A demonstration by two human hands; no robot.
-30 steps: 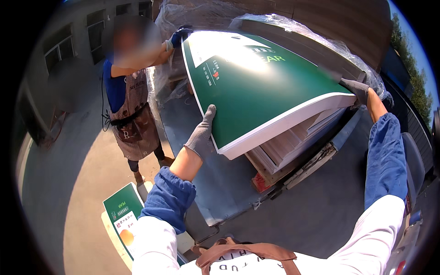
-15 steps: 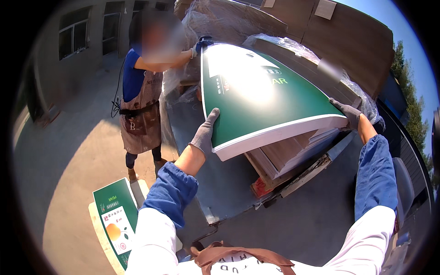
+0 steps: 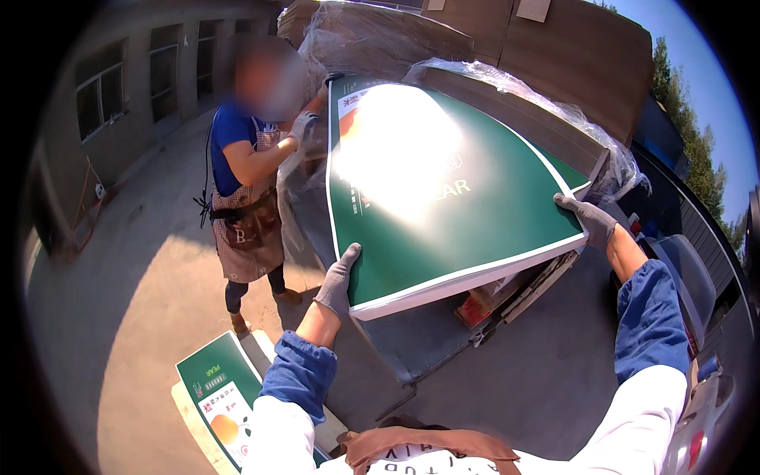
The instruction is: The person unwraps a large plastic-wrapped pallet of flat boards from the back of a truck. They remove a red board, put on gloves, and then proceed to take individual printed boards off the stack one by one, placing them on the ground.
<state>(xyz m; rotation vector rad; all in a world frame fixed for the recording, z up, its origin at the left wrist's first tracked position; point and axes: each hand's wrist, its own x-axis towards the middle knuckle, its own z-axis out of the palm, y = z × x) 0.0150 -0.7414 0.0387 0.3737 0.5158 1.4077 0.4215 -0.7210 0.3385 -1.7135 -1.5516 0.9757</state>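
A thin stack of large green printed cardboard sheets [image 3: 443, 265] with white edges lies in front of me, its upper face washed out by sun glare. My left hand [image 3: 339, 283], in a grey glove, grips the near left corner with the thumb on top. At the near right corner my right hand [image 3: 590, 220], gloved alike, holds the edge, thumb also on top. My fingers under the sheets are hidden. Beneath the held sheets, another green sheet [image 3: 564, 169] shows at the right on the pile.
A co-worker [image 3: 249, 174] in a checked apron stands at the far left side. Clear plastic wrap [image 3: 625, 170] hangs around brown board stacks [image 3: 554, 71] behind. More green printed sheets [image 3: 226, 396] lie on a wooden base at lower left. A grey metal platform [image 3: 412, 348] sits under the pile.
The held sheets have come toward me and slightly left, their near edge now flatter. More of their printed face shows. The co-worker's nearer hand has drawn in to the body.
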